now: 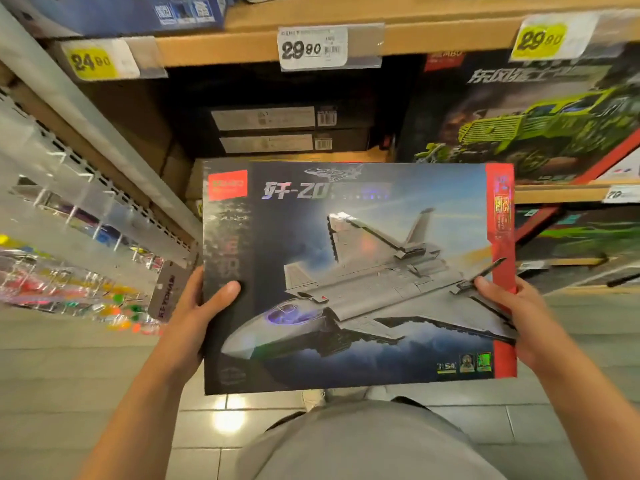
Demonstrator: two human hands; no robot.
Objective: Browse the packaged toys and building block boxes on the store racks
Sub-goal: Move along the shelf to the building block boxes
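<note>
Left hand (194, 317) and right hand (512, 317) grip opposite side edges of the fighter-jet building block box (356, 275), held face-up before the wooden shelf (242, 46), partly hiding two stacked dark boxes (294, 128) beside a green truck box (530, 126).

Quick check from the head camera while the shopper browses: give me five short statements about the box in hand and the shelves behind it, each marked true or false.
1. Both hands hold the large flat box printed with a grey fighter jet. True: the left hand and right hand grip its side edges.
2. The box's right edge carries a green strip. False: it is red.
3. The white price tag above reads 29.90. True.
4. The yellow price tag on the left reads 29.90. False: it reads 24.90.
5. The shelved box at upper right pictures a green truck. True.
</note>
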